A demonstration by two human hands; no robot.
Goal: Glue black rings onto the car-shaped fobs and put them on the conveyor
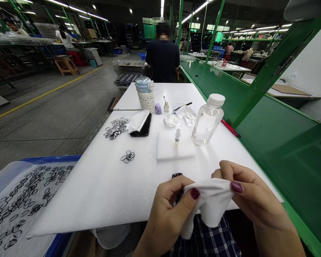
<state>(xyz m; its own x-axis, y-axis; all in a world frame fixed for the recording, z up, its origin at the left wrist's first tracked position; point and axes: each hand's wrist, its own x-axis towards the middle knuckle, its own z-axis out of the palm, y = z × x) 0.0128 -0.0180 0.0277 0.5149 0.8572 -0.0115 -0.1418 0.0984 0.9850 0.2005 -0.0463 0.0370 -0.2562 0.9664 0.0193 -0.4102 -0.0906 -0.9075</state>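
The left hand (171,214) and right hand (253,192) both pinch a white cloth (214,210) at the worktop's (96,192) near edge, with an unclear dark item (177,175) beside the left fingers. From the cloth, a clear bottle (207,123) stands at twelve o'clock, and a small cluster of black rings (127,157) lies at ten.

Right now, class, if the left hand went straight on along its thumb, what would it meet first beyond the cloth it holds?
Past the white cloth, the left hand would probably meet the right hand first, though depth is hard to judge here.
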